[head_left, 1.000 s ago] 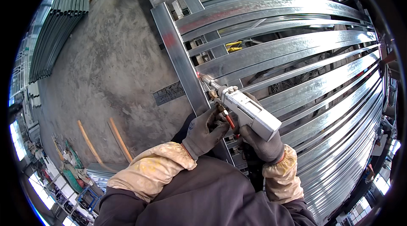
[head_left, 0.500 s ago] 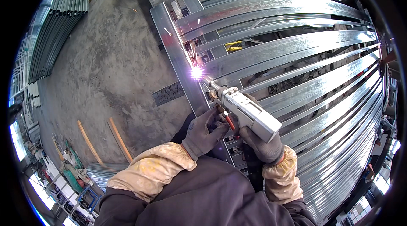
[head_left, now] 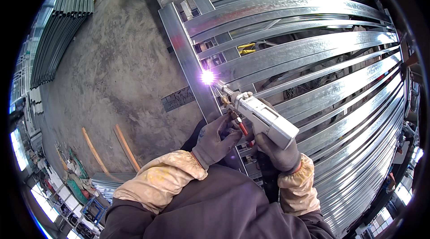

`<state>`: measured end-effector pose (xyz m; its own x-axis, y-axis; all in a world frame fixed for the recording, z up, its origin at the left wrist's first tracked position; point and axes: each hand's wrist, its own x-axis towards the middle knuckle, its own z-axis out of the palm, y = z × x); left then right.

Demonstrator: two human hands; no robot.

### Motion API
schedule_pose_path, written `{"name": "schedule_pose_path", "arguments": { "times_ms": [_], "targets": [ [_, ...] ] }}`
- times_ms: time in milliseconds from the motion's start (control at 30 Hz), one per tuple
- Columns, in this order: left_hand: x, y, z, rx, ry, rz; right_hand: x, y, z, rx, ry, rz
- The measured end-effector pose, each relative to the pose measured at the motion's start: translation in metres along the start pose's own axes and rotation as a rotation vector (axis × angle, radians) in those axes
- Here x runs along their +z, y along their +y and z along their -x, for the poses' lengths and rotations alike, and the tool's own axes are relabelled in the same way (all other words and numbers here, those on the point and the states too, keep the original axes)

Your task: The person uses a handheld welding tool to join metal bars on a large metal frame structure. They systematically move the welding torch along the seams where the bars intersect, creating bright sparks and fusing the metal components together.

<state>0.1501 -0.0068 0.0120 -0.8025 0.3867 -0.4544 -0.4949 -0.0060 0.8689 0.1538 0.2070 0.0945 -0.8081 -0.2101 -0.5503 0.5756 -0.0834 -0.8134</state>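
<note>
1. Welding gun (head_left: 270,125): silver-grey, box-shaped body, centre of my head view, lying diagonally above the framework. Nozzle (head_left: 224,88) points up and to the left.
2. Weld light (head_left: 207,77): white-violet glare just beyond the nozzle, at the inner edge of the cross rail. Glare hides the joint; I cannot tell the contact at the tip.
3. Right grip (head_left: 280,155): grey-gloved, grasping the gun at its rear underside. Fingers partly hidden by the body.
4. Left grip (head_left: 217,141): also grey-gloved, closed about the brass fitting (head_left: 228,104) along the gun's near side. I see a red tube (head_left: 242,128) running back from there, between the two grips. Exact fingertip contact is hard for me to make out.
5. Cross rail (head_left: 178,39): galvanized steel, running from upper left down toward my left grip; a reddish smear on its upper half.
6. Galvanized profiles (head_left: 313,53): long, roughly parallel, extending rightward from the rail, gaps between them. Bright reflections on several.
7. Yellow-handled tool (head_left: 247,48): seen through a gap between profiles, beyond the weld light.
8. Sleeve covers (head_left: 159,179): beige, stained, on both forearms, over a dark garment (head_left: 215,205).
9. Concrete floor (head_left: 121,60), left of the rail: dark rectangular plate (head_left: 178,99) near the rail; two wooden strips (head_left: 127,148) nearer the left sleeve.
10. Stack of metal tubes (head_left: 62,37): upper left, well apart from the gun.
</note>
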Motion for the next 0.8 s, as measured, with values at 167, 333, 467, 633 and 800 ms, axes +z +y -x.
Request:
{"name": "schedule_pose_path", "arguments": {
  "times_ms": [167, 333, 467, 633, 800],
  "targets": [
    [0.000, 0.000, 0.001, 0.043, -0.046, -0.093, -0.001, 0.010, 0.004, -0.047, 0.038, -0.117],
    [0.000, 0.005, 0.002, 0.055, -0.090, -0.135, -0.006, 0.008, 0.008, 0.045, 0.026, -0.125],
    [-0.001, -0.002, 0.002, 0.044, -0.081, -0.135, -0.005, 0.005, 0.006, 0.067, 0.024, -0.109],
    [-0.003, -0.008, 0.000, 0.148, -0.089, -0.257, -0.007, 0.010, 0.005, 0.007, 0.020, -0.085],
    [-0.002, -0.007, -0.001, 0.118, -0.109, -0.189, -0.010, 0.013, 0.001, 0.003, -0.008, -0.044]
  ]
}}
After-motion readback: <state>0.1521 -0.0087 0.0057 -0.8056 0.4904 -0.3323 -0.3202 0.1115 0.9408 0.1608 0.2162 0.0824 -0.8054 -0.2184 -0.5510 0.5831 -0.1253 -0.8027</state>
